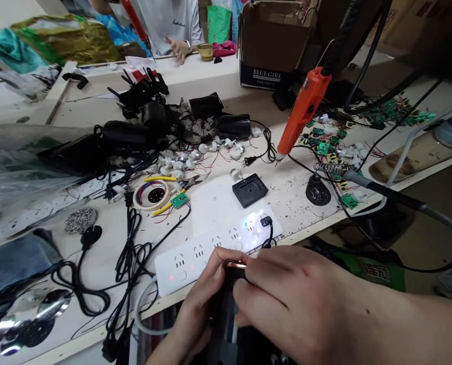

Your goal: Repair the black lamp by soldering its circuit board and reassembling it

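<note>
A black device [228, 309] with a copper-coloured top is being held low at the tabletop's [302, 190] near edge — the left hand [197, 309] and right hand [286, 299] are both closing their fingers around it, just below the white power strip [210, 248].

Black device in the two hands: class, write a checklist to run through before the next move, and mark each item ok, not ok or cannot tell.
1. Both hands on the black device: left hand and right hand both grip it. Ok.
2. Device's working end visible: mostly covered by the fingers. Cannot tell.
3. Power strip live: small lights glow on it, a black plug is seated. Ok.
4. Soldering iron parked: it rests in its coil stand, away from the hands. Ok.
5. Orange tool clear of the hands: hangs further back over the bench. Ok.
6. Loose black cables clear of the bench edge: they trail over it. Not ok.
</note>
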A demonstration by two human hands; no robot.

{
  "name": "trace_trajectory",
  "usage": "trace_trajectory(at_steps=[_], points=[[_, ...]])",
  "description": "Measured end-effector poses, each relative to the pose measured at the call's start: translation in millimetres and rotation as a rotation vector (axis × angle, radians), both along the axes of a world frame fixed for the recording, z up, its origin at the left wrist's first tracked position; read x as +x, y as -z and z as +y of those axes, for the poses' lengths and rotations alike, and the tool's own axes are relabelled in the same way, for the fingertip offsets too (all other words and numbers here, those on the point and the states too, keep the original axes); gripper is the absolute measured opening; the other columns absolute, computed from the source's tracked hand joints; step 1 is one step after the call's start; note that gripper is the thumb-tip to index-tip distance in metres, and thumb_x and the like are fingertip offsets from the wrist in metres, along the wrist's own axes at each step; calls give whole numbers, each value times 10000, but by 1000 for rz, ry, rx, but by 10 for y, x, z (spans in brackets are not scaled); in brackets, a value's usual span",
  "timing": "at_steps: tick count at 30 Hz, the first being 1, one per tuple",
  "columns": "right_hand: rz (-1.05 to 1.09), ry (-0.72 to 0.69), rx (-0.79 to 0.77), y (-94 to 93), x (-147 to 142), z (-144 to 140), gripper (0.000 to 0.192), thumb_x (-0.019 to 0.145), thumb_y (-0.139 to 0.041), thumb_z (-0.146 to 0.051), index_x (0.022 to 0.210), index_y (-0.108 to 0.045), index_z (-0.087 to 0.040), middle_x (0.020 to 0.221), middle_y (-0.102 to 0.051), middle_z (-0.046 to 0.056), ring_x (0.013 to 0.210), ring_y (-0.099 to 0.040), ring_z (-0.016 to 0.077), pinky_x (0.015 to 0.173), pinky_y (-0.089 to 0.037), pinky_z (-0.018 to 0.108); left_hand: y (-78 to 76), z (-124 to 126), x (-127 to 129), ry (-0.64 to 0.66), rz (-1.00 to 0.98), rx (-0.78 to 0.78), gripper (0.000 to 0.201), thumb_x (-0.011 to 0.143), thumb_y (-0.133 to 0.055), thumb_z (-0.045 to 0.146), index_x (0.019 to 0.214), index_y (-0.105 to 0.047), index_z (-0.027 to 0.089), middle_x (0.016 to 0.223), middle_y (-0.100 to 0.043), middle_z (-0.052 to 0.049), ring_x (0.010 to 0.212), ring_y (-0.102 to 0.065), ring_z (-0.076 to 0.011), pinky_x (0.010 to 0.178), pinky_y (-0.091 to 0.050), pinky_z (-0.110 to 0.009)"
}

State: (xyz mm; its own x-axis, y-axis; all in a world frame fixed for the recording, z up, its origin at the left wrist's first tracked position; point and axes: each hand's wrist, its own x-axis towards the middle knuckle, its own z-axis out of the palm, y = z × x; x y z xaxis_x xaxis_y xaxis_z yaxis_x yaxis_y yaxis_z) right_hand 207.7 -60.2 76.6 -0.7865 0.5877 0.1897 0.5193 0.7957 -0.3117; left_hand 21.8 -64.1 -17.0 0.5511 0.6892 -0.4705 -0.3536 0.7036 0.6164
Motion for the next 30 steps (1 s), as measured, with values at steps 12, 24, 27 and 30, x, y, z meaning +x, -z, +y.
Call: trace_trajectory(at_steps=[12, 24, 27, 30], points=[[438, 457, -200, -65, 383, -140, 77, 946, -561, -141, 968, -602, -203, 786, -640, -17, 672, -611, 105, 614, -490, 193, -124, -44, -214, 193, -25, -163, 941, 500, -763, 143, 1339, -402, 371, 1327, -559, -1, 1177, -560, -287, 932, -417, -328], [623, 837, -122, 419, 670, -396, 60, 913, -638, -207, 919, -638, -267, 789, -660, -59, 660, -625, 88, 611, -506, 128, -460, 1340, 1, 409, 1547, 1587, 607, 766, -622, 223, 1355, -474, 228, 1507, -290, -156, 1265, -470, -364, 995, -457, -503], [632, 830, -133, 455, 712, -409, 63, 914, -633, -199, 907, -634, -261, 764, -653, -61, 628, -617, 83, 590, -499, 124, -233, 1456, 199, 800, 1810, 1554, 660, 760, -562, 113, 1400, -475, 252, 1363, -442, -201, 1087, -566, -395, 830, -517, -508], [640, 855, -155, 488, 771, -405, 66, 915, -632, -201, 909, -636, -267, 769, -657, -68, 624, -620, 73, 583, -491, 108, -138, 1390, 302, 781, 1882, 1500, 714, 793, -542, 152, 1479, -371, 245, 1349, -454, -219, 1057, -571, -394, 796, -522, -486]])
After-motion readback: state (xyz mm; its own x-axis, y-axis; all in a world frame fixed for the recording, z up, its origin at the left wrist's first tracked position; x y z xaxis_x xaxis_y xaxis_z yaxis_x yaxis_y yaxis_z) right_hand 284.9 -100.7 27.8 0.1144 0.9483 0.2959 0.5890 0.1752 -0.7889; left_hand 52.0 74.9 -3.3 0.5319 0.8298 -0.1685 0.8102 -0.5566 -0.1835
